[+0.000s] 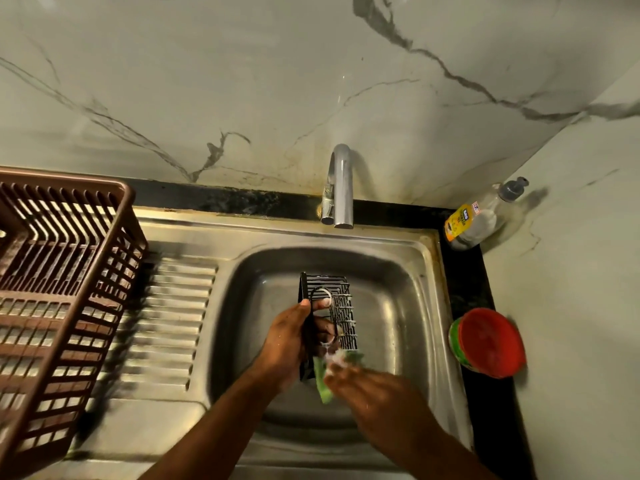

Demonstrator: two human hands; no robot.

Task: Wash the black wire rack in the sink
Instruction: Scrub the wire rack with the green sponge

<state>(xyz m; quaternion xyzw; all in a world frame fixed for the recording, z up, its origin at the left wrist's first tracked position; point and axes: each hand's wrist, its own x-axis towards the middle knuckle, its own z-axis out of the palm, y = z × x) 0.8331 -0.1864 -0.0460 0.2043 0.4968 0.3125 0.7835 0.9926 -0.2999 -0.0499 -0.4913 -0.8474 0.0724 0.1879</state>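
Observation:
The black wire rack (337, 299) is held on edge over the steel sink (408, 306), with foam on its wires. My left hand (287, 341) grips its left side, thumb on the outside and fingers through the wires. My right hand (360, 382) holds a green scrub pad (323, 386) against the rack's near end; soap suds cover the fingers there. The pad is partly hidden by the hand.
The tap (341, 188) stands behind the basin with no water running. A brown plastic dish basket (59, 282) sits on the ribbed drainboard (166, 323) at left. A dish-soap pump bottle (478, 216) and a red-lidded tub (490, 342) stand on the black counter at right.

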